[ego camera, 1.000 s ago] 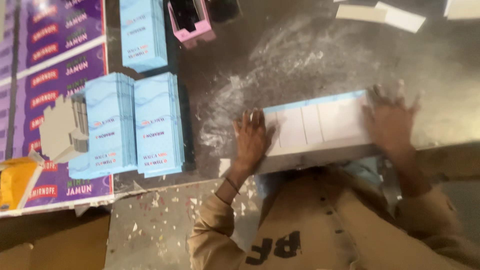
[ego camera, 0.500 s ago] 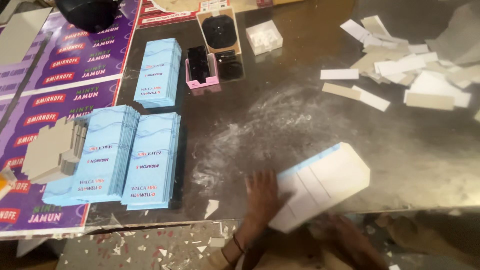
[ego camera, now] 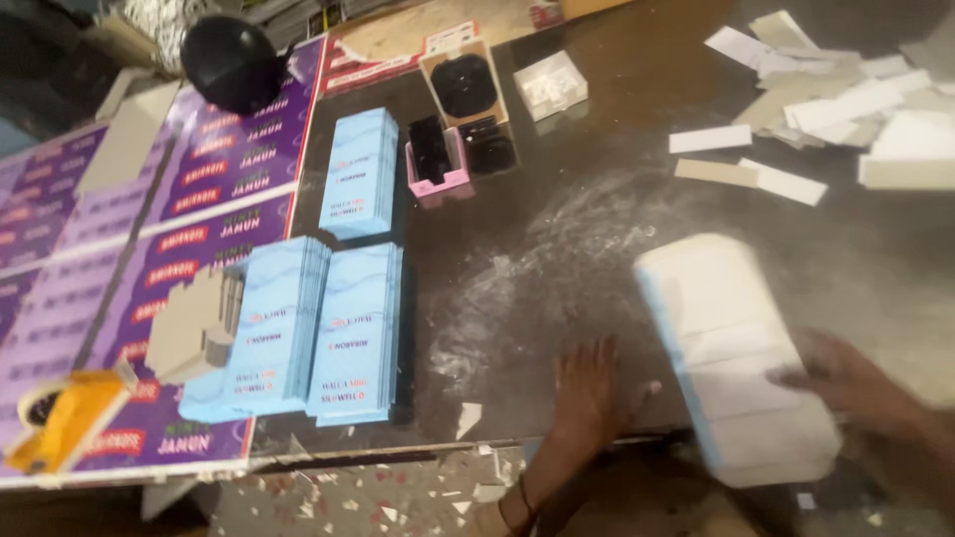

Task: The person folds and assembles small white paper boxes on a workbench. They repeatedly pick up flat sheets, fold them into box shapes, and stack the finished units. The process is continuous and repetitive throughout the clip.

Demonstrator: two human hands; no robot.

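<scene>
The right hand (ego camera: 856, 398) rests on the near end of a thick stack of white card blanks (ego camera: 731, 348) with a pale blue edge, lying slantwise on the dark table (ego camera: 597, 199); blur hides how tightly it grips. The left hand (ego camera: 587, 393) lies flat and open on the tabletop just beside the stack, holding nothing. To my eye, squaring the stack needs both palms on opposite sides, kept clear of the blue stacks (ego camera: 298, 333).

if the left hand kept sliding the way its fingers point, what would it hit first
The left hand lies flat on the dark table, fingers pointing away from the person. Ahead lies only white powder dust; the first solid thing is probably the pink tray, though depth is unclear.
</scene>
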